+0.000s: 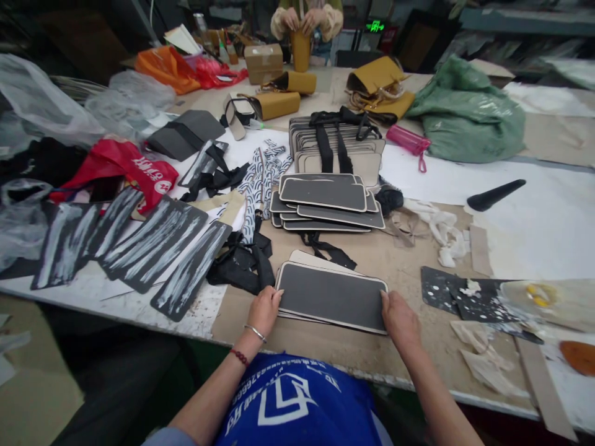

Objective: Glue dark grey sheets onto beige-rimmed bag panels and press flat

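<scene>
A dark grey rounded panel [332, 297] with a pale edge lies on a few similar panels near the table's front edge. My left hand [266, 310] grips its left end, and my right hand [400, 317] grips its right end, fingers closed on both sides. Just beyond is a loose pile of dark panels [325, 193]. Behind that pile stands a larger stack of pale-faced panels [341, 152] with black straps over it. To the left, dark panels streaked with white [190, 269] lie spread out, beside crumpled black fabric strips [244, 263].
Opposite, a person's hands [304, 21] hold a mustard piece [301, 51]. Mustard bags [379, 83], a green plastic bag [469, 111] and a pink pouch [406, 139] are at the back. A black tool [496, 195] and a glue-spotted board [441, 288] lie to the right.
</scene>
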Motion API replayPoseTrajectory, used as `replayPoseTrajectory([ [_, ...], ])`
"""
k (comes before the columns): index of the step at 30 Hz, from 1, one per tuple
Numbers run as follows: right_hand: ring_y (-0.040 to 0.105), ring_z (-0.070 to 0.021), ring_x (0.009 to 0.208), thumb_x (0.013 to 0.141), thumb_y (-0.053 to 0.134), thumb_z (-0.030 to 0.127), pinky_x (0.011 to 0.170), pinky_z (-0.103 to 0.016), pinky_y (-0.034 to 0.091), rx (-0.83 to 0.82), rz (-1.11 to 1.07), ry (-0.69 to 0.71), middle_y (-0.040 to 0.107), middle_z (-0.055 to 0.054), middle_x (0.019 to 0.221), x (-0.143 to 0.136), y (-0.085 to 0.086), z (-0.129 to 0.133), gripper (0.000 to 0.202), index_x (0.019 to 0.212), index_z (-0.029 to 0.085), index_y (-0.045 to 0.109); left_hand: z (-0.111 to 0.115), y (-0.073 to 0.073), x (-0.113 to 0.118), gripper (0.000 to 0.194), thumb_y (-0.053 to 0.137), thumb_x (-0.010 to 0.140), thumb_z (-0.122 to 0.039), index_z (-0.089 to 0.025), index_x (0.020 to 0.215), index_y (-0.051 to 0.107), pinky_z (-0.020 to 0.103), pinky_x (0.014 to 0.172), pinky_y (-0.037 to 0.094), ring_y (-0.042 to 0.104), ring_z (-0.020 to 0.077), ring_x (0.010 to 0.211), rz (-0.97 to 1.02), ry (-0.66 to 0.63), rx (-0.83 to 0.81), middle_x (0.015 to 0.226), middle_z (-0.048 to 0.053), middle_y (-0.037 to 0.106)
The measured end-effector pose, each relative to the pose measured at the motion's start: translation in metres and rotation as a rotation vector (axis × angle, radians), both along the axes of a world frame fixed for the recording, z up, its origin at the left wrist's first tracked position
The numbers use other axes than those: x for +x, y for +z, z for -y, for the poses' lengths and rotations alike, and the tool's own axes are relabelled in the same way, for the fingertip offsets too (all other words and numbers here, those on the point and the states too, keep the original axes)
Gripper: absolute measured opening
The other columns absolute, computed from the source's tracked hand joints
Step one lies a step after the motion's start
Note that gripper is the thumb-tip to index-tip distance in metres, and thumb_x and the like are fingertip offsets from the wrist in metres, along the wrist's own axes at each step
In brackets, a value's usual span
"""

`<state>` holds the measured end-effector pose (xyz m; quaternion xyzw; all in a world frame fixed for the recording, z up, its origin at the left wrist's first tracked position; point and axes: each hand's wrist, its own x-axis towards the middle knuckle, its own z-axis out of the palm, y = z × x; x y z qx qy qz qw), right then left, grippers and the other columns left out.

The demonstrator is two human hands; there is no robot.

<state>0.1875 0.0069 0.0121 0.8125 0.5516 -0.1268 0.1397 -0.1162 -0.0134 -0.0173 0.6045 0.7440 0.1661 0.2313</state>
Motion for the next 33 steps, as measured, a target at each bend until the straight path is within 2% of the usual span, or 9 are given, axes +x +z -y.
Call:
replayPoseTrajectory([
  [6,0.06,-0.0185,0.076,0.091,0.02,0.042,0.061,-0.028,0.039,0.044,0.019,0.018,0.061,-0.008,0.092,-0.0005,-0.0011,0.0013,0.039,0.092,0.018,0.052,0.0006,0.0,0.0013,0.024,0.042,0.083,-0.03,-0.019,0.063,0.048,0.025,0.059,0.038,0.057,0.0162,0.062,-0.033,-0.013,0.013,0.063,0.004,0.06],
  [15,0.062,-0.0183,0.075,0.091,0.025,0.04,0.059,-0.026,0.038,0.102,0.022,0.003,0.063,-0.007,0.089,-0.0015,-0.0014,0.0033,0.034,0.093,0.018,0.052,-0.0002,-0.0053,-0.0039,0.024,0.041,0.078,-0.036,-0.021,0.06,0.045,0.026,0.058,0.037,0.056,0.0184,0.06,0.045,-0.02,0.036,0.057,0.002,0.056],
  [22,0.061,-0.0179,0.076,0.092,0.024,0.04,0.06,-0.026,0.038,0.099,0.0,-0.005,0.063,-0.007,0.09,-0.0013,-0.0013,0.0039,0.035,0.093,0.018,0.052,-0.0021,0.0006,-0.002,0.026,0.04,0.076,-0.04,-0.022,0.057,0.042,0.027,0.058,0.037,0.054,0.0181,0.057,0.061,-0.003,0.031,0.054,0.002,0.053],
  [33,0.06,-0.0169,0.075,0.092,0.023,0.039,0.062,-0.027,0.039,0.115,0.03,-0.012,0.06,-0.009,0.094,-0.008,-0.0029,0.0055,0.037,0.096,0.017,0.052,-0.0022,0.0043,0.0013,0.023,0.044,0.079,-0.03,-0.021,0.058,0.043,0.025,0.058,0.037,0.055,0.0165,0.059,0.015,0.005,0.024,0.057,0.002,0.056],
])
